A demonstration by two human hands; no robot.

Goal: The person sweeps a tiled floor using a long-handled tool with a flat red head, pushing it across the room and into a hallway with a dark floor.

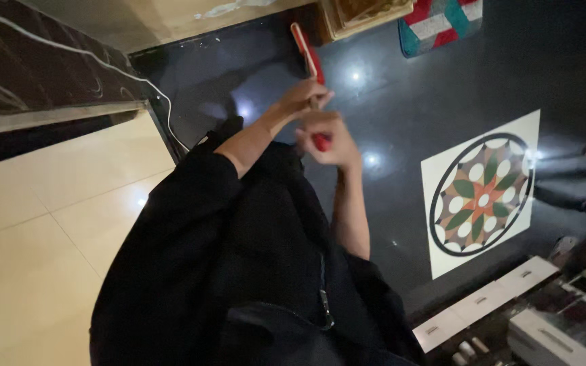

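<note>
this looks like a room in a home, seen from above. the floor [401, 95] is polished black stone that mirrors the ceiling lights, and set into it is a square cream tile with a round flower-like medallion [481, 194] in green, orange and white, the sort of ornament laid in a living room or entry hall. toward the left edge the dark stone gives way to pale cream tiles [42, 230]. a small woven mat [440, 22] in red, teal and white lies at the top edge beside a wooden piece of furniture [364, 15]. low white drawer fronts [483, 301] with small handles sit at the bottom right corner. a thin white cable [161, 108] runs along a dark marbled wall panel [28, 64].
</note>
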